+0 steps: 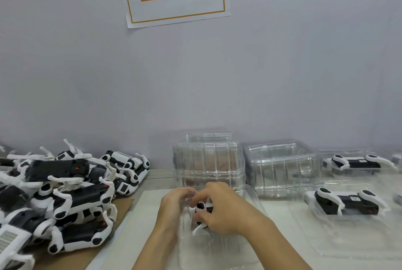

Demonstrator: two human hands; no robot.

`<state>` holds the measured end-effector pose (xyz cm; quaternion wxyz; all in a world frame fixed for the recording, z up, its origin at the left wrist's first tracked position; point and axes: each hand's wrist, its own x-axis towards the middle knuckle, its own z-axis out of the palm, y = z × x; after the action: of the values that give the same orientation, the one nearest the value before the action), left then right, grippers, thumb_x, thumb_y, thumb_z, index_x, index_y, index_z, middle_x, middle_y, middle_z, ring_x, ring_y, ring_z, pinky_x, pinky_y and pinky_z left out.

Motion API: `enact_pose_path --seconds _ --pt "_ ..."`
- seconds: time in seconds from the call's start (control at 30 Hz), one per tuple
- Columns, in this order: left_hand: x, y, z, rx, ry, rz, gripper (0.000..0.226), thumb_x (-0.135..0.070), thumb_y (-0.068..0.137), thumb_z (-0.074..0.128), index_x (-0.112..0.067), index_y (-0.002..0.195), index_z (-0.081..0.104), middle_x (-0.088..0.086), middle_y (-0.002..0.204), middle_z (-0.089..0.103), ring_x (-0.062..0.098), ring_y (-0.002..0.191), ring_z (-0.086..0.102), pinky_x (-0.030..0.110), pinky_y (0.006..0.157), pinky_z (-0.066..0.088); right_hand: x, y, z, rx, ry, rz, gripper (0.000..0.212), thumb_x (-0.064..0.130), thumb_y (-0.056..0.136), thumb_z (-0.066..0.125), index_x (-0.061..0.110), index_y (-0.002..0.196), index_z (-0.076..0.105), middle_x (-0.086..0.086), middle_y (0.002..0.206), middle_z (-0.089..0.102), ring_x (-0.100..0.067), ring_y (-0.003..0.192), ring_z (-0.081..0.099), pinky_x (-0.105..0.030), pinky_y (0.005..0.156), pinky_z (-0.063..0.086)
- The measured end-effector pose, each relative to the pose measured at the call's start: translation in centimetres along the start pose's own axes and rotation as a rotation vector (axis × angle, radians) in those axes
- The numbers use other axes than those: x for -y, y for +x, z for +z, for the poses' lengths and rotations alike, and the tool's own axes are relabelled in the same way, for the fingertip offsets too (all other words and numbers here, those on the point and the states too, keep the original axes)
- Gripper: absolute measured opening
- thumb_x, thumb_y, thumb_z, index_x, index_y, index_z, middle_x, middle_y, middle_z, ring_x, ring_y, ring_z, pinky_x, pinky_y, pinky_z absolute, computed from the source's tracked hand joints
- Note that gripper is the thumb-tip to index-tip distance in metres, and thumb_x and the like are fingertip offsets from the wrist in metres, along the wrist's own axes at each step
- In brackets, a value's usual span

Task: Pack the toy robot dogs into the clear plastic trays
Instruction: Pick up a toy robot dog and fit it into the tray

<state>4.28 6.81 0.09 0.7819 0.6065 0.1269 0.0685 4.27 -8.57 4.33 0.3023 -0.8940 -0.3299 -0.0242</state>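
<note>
Head view, worktable against a grey wall.

Done so far, as far as visible: two packed trays on the right. The nearer packed tray (345, 209) holds one black-and-white dog lying flat; the farther packed tray (356, 164) sits behind it, near the wall, also with one dog inside. Edges of more trays show at the far right border, contents too cropped to tell.

In hand: one toy dog (201, 211) is at the centre of the table, inside or just at the mouth of the clear tray (250, 195) being filled. Right hand (221, 209) has fingers curled over the dog, gripping it from above; a white leg sticks out below the palm. Left hand (176, 202) is curled at the tray's left wall, seemingly steadying it, though the clear plastic makes the contact hard to read. Whether the dog is fully seated cannot be told.

Left to do: a large pile of loose dogs (65, 193) on cardboard at the left, many units, tangled legs. Two stacks of empty trays wait by the wall: the tall stack (206, 161) right behind the hands, the lower stack (280, 165) beside it.

Judgement: early in the job; only a few packed against a big unpacked heap, and trays in reserve look plentiful
</note>
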Motion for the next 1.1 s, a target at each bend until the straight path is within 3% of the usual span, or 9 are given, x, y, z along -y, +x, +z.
enact_pose_path --seconds 0.07,0.27,0.53,0.67,0.77,0.87,0.97,1.1 --pt "0.0 -0.1 0.1 -0.005 0.004 0.016 0.017 -0.01 0.081 0.063 0.001 0.089 0.073 0.021 0.089 0.068 0.033 0.081 0.065 0.041 0.068 0.048 -0.2 0.0 0.1 -0.007 0.025 0.025 0.028 0.036 0.087 0.074 0.033 0.114 0.073 0.022 0.086 0.048 -0.008 0.095 0.056 -0.022 0.083 0.044" --pt "-0.1 -0.1 0.1 -0.054 0.097 0.099 0.018 -0.003 0.086 0.059 -0.003 0.082 0.077 0.016 0.098 0.074 0.032 0.094 0.07 0.044 0.086 0.052 -0.4 0.1 0.3 -0.022 0.072 0.052 0.031 0.039 0.081 0.08 0.035 0.111 0.075 0.024 0.084 0.049 -0.001 0.093 0.052 -0.017 0.079 0.04" --pt "-0.1 -0.3 0.0 -0.065 0.173 0.092 0.028 0.007 0.082 0.053 -0.007 0.085 0.077 0.015 0.091 0.075 0.025 0.083 0.071 0.033 0.07 0.054 -0.6 0.2 0.1 0.003 0.091 0.068 0.029 0.042 0.082 0.078 0.038 0.11 0.074 0.024 0.085 0.052 0.002 0.087 0.054 -0.009 0.07 0.037" --pt "-0.3 -0.2 -0.3 -0.024 0.264 0.137 0.029 0.008 0.083 0.054 -0.011 0.089 0.076 0.009 0.093 0.076 0.024 0.09 0.071 0.039 0.077 0.056 -0.8 0.1 -0.1 -0.006 0.129 0.054 0.026 0.044 0.085 0.072 0.04 0.11 0.073 0.024 0.09 0.058 0.008 0.088 0.055 -0.008 0.067 0.039" --pt "-0.7 -0.3 -0.4 0.025 0.395 0.225 0.032 0.01 0.085 0.055 -0.015 0.09 0.074 -0.001 0.089 0.075 0.014 0.088 0.069 0.02 0.069 0.049 -1.2 0.2 -0.4 -0.036 0.198 0.065 0.024 0.041 0.088 0.069 0.038 0.111 0.073 0.017 0.098 0.066 0.002 0.094 0.059 -0.012 0.079 0.046" --pt "-1.2 -0.5 -0.5 0.032 0.607 0.374 0.037 0.01 0.085 0.056 -0.022 0.088 0.073 -0.005 0.09 0.074 0.009 0.094 0.067 0.018 0.078 0.048 -1.7 0.3 -1.2 -0.098 0.284 0.082 0.016 0.032 0.091 0.068 0.036 0.105 0.075 0.017 0.091 0.071 0.006 0.088 0.063 -0.008 0.073 0.049" --pt "-1.9 -0.9 -0.2 0.009 0.84 0.543 0.043 0.006 0.083 0.057 -0.035 0.083 0.067 -0.017 0.092 0.071 -0.004 0.093 0.062 0.005 0.078 0.042 -2.7 0.2 -2.1 -0.234 0.271 0.144 0.013 0.027 0.092 0.067 0.033 0.1 0.076 0.015 0.087 0.071 0.004 0.082 0.064 -0.009 0.07 0.05" --pt "-3.0 -1.6 1.0 0.047 1.083 0.697 0.027 -0.01 0.091 0.057 -0.035 0.093 0.067 -0.023 0.103 0.064 -0.002 0.104 0.057 0.008 0.088 0.038 -4.5 -0.4 -2.6 -0.304 0.154 0.232 0.019 0.016 0.095 0.061 0.028 0.098 0.075 0.01 0.077 0.068 -0.003 0.069 0.062 -0.009 0.058 0.047"
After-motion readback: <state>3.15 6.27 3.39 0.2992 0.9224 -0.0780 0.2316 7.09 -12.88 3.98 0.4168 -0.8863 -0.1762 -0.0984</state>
